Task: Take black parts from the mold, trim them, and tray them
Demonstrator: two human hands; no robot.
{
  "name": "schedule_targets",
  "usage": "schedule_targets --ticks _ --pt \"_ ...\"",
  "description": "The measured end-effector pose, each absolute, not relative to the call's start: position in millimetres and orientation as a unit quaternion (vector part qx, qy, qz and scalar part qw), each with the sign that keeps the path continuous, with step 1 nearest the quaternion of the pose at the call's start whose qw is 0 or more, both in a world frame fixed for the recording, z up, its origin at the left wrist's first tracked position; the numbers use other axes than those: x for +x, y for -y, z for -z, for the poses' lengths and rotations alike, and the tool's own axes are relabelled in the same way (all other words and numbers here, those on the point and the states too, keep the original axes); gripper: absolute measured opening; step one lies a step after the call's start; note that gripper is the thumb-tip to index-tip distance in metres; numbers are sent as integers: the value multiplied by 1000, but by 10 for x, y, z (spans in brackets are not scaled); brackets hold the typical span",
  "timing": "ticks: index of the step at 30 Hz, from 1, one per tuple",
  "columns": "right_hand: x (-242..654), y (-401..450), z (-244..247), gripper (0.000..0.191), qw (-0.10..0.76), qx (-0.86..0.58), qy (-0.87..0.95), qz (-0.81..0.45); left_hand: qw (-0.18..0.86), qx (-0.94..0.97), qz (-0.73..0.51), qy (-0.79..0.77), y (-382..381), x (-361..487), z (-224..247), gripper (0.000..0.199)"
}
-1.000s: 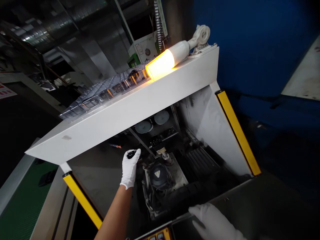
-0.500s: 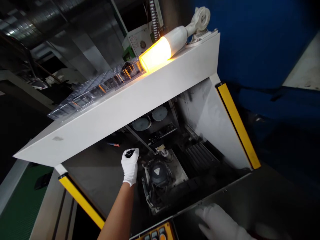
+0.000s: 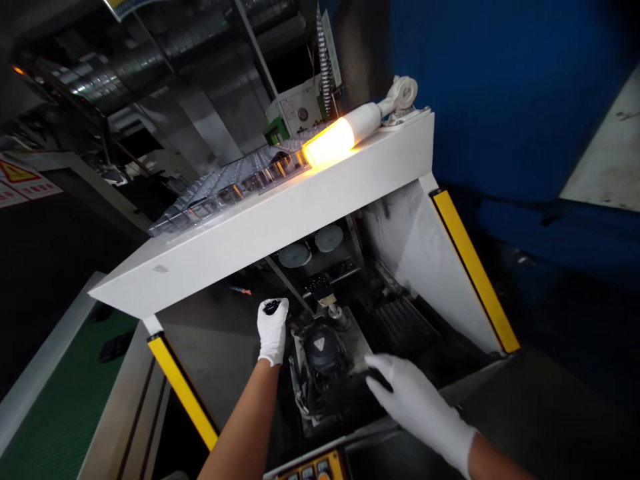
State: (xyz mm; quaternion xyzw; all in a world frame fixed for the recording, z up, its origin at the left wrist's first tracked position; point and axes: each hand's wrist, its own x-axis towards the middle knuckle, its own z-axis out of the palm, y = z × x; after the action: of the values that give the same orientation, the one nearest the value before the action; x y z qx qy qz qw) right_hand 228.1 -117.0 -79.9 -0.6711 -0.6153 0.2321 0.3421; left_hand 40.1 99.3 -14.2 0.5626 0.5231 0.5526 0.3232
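My left hand (image 3: 273, 331), in a white glove, is inside the machine opening, closed around small black parts (image 3: 271, 307) that show at the top of the fist. My right hand (image 3: 407, 393), also gloved in white, reaches in from the lower right. Its thumb and fingers are apart, and I see nothing held between them. Between the two hands sits a round black unit (image 3: 323, 348) with a pale triangle on top, mounted on a metal plate (image 3: 356, 347). Behind it lies a dark bar bearing small black pieces (image 3: 316, 285).
Yellow strips (image 3: 475, 270) edge the opening on both sides. A white hood (image 3: 280, 230) spans above, carrying a lit lamp (image 3: 330, 143) and clear plastic trays (image 3: 225, 187). Two round grey discs (image 3: 295, 255) are at the back. A button panel (image 3: 310, 470) sits in front.
My right hand has moved up and forward into the opening from its front edge. My left hand still grips the black parts, and the camera view has shifted.
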Motion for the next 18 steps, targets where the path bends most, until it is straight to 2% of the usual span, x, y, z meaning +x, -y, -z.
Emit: schedule_targets --ticks 5,7,9,14,18 --pt "2348 323 310 60 455 -698 533 -147 333 559 -557 -517 -974 427 165 28" --pt "2297 -25 144 73 473 -699 514 -150 337 553 -557 -520 -974 427 186 27" --pt "2215 -302 38 76 471 -699 512 -163 338 550 -555 -524 -973 428 207 27" --pt "2021 -596 76 57 441 -735 479 -187 353 532 -554 -535 -943 467 215 24" --pt "1959 -598 212 44 471 -746 441 -165 355 525 -559 -535 -920 508 206 19"
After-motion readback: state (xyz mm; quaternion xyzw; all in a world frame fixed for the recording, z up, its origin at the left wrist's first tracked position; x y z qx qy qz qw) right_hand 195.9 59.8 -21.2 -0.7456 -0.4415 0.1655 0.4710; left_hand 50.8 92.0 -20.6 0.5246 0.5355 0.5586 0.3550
